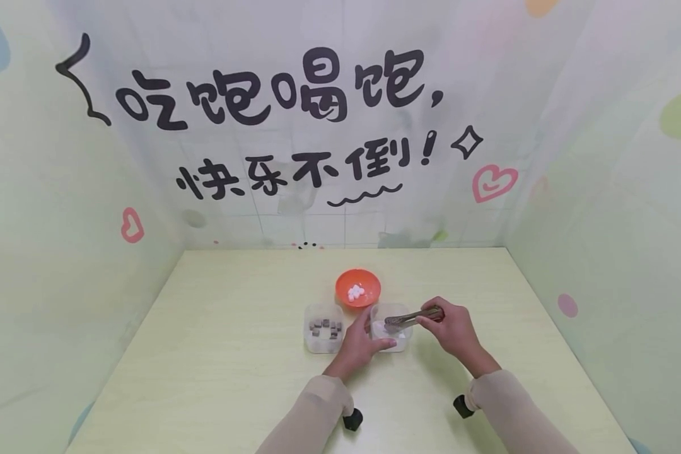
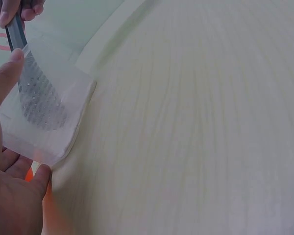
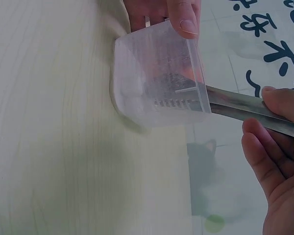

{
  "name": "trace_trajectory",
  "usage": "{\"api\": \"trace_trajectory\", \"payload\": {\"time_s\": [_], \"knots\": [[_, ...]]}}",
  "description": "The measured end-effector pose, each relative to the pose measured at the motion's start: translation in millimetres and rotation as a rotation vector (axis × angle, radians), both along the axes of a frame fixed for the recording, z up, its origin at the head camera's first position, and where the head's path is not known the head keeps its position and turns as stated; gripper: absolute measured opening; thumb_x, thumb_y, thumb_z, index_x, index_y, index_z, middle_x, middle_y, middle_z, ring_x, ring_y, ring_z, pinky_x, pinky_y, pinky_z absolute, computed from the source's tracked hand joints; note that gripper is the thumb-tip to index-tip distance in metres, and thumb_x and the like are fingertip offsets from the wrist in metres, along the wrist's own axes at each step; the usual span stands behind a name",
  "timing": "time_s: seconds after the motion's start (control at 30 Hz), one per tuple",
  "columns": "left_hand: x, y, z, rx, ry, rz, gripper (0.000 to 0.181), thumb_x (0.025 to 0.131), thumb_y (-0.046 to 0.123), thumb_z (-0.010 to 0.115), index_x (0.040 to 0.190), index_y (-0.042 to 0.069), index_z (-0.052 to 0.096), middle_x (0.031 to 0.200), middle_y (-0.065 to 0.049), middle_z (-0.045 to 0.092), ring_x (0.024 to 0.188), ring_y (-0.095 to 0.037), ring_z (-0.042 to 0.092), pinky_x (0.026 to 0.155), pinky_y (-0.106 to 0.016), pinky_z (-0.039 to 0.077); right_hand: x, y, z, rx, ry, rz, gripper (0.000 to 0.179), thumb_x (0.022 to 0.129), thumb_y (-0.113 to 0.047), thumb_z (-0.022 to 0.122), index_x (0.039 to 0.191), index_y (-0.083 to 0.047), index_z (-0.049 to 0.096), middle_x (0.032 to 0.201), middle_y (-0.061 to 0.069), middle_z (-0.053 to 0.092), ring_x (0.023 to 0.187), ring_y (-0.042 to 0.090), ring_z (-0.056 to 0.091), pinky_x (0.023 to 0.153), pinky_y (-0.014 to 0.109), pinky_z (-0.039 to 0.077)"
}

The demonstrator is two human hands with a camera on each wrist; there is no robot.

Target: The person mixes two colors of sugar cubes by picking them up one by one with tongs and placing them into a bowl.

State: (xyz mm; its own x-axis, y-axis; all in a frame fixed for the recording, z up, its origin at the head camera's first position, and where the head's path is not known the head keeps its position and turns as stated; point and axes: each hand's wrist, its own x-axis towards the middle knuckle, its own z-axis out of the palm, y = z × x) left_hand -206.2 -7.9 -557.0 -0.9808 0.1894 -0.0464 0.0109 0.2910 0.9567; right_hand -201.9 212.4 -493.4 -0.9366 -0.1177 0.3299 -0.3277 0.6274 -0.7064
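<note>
Item, my left hand (image 1: pixel 359 343): thumb on one side and fingers on the other, part-spread to the width of what they hold, gripping a clear plastic box (image 3: pixel 125 78), squarish, round-cornered, its thin walls cloudy; the box stands on the table (image 1: pixel 232 347), pale and finely wood-grained.

Item, my right hand (image 1: pixel 451 328): thumb and fingers closed in a pinch on metal tongs (image 1: pixel 422 315), long, narrow and grey, with a patterned, bumpy head; their tips reach down inside the box, the two arms a little apart; I cannot tell whether they hold anything; white contents (image 1: pixel 379 328) lie low in the box, too blurred to count.

Item, a second plastic box (image 1: pixel 322 348), of like shape, at the left of my left hand; within, small dark cubes (image 1: pixel 326 323), flat-faced.

Item, an orange bowl (image 1: pixel 370 279), round and smooth, just behind the boxes; in it, a small heap of white lumps (image 1: pixel 355 292).

Item, two beige sleeves (image 1: pixel 306 413), plain cloth, each with a black block (image 1: pixel 352 419) at the wrist; item, a pale backdrop (image 1: pixel 295 38), printed with rounded black lettering and pink hearts.
</note>
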Motion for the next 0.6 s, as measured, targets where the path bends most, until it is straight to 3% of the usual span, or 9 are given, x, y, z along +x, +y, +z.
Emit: {"api": "trace_trajectory", "payload": {"time_s": [0.6], "knots": [[-0.2,0.2,-0.8,0.005,0.025,-0.003,0.095,0.074,0.028,0.086,0.152,0.014,0.033,0.152,-0.008,0.038,0.133,-0.035,0.042,0.107,-0.044,0.039,2.2,14,-3.9,-0.269,-0.016,-0.058,0.019,0.083,-0.011,0.078,0.095,-0.002,0.067,0.073,0.008,0.071,0.061,0.016,0.067,0.054,0.023,0.053]]}}
